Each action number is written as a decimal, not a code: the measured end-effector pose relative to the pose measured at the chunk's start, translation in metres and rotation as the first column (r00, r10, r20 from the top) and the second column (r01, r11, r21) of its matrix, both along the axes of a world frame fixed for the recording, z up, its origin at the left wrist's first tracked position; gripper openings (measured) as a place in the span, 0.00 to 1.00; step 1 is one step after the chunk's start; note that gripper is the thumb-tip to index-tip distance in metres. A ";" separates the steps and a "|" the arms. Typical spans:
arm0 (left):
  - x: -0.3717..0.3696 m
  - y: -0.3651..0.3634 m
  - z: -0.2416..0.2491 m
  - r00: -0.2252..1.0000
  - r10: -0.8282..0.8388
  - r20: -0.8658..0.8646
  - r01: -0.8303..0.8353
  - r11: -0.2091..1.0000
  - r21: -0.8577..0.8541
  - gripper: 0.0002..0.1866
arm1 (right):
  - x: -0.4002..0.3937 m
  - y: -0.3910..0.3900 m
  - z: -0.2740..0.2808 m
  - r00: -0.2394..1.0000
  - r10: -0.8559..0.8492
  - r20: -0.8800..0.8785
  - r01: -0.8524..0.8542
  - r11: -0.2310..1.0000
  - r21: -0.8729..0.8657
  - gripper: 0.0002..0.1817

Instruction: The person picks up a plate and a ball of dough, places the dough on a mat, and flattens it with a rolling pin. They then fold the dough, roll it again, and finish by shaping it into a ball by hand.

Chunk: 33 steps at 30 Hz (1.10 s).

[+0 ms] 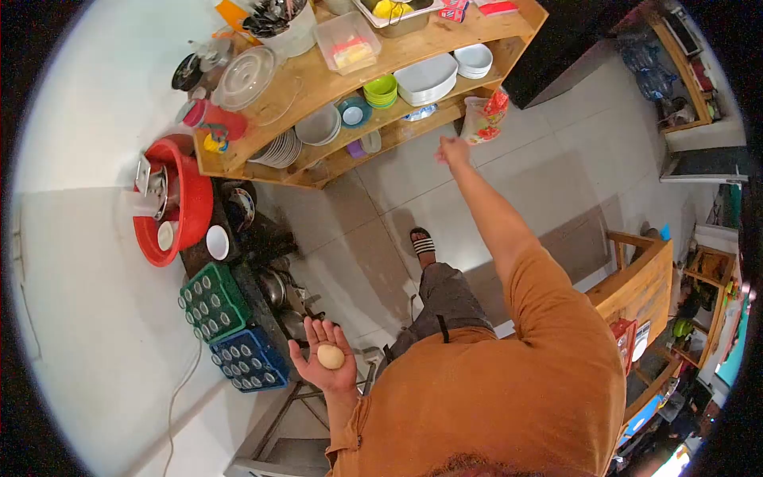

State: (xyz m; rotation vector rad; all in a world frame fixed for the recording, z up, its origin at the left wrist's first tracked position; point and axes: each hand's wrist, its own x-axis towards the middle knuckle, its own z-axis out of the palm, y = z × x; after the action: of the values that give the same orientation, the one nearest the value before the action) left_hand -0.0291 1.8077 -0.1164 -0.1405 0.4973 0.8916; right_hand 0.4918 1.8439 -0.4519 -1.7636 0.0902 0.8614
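Observation:
My left hand (pixel 324 362) is palm up at the lower left, its fingers stretched out. A pale brown egg (pixel 331 356) rests on that palm. My right arm reaches forward, and my right hand (pixel 453 153) is over the floor in front of the wooden shelf (pixel 334 86). Its fingers look loosely bent and partly apart, and I see nothing in them. Close beside the right hand hangs a clear plastic bag with a red pattern (pixel 483 119); hand and bag look apart.
The shelf carries bowls (pixel 427 78), green bowls (pixel 381 91), stacked plates (pixel 278 149) and a plastic container (pixel 348 44). At left are a red basin (pixel 183 211), a green tray (pixel 213 302) and a blue tray (pixel 250 362). A wooden cabinet (pixel 640 286) stands at right.

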 end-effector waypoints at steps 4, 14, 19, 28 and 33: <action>0.029 0.022 -0.019 0.998 0.009 -0.069 -0.011 0.999 -0.037 0.33 | 0.082 0.070 -0.035 0.998 -0.066 -0.005 0.065 0.996 -0.064 0.23; 0.063 0.049 -0.055 0.956 0.017 -0.293 -0.080 0.976 -0.203 0.32 | 0.148 0.170 -0.041 0.994 -0.113 -0.001 0.110 0.965 -0.240 0.36; 0.083 0.065 -0.059 0.956 -0.025 -0.292 -0.046 0.971 -0.233 0.32 | 0.165 0.175 -0.089 0.996 -0.018 0.085 0.043 0.954 -0.297 0.31; 0.107 0.081 -0.058 0.942 -0.096 -0.321 0.031 0.979 -0.202 0.29 | 0.162 0.167 -0.088 0.968 -0.181 0.172 0.227 0.926 -0.301 0.28; 0.112 0.082 -0.053 0.951 -0.161 -0.263 0.114 0.976 -0.187 0.29 | 0.159 0.140 -0.060 0.947 -0.214 0.239 0.268 0.938 -0.221 0.27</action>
State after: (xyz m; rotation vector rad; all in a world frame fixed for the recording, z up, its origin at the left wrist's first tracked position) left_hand 0.0831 1.8896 -0.1697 -0.1350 0.8356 0.7333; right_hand 0.6504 1.9842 -0.5121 -2.0202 0.2818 0.4952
